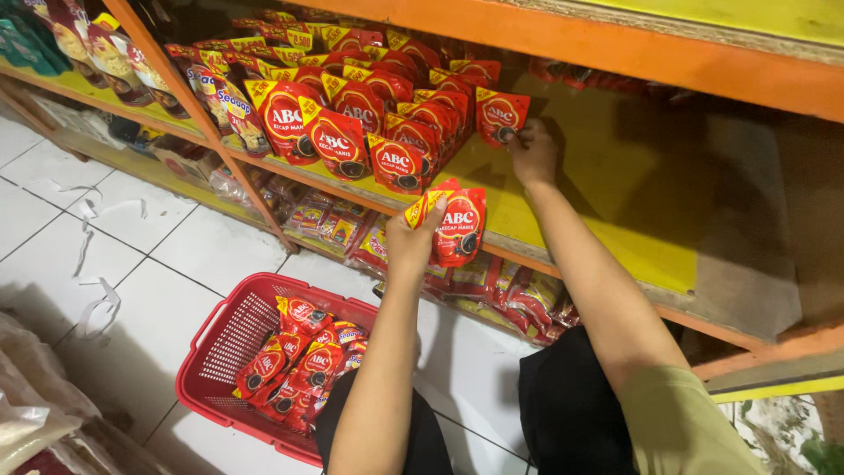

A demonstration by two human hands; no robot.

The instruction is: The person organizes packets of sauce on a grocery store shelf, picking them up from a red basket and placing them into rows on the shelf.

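A red basket (215,347) stands on the white tiled floor (167,264) at near left, holding a heap of red sauce pouches (294,365) with yellow corners. Above it, the left hand (411,237) is closed around two more pouches (453,224), lifted just before the shelf edge. Farther in, the right hand (534,154) pinches one pouch (501,114) standing on the yellow shelf (607,176), at the right end of a packed row of like pouches (369,123). An orange frame (615,44) borders the shelf above. Other coloured packets (330,224) lie on the lower shelf.
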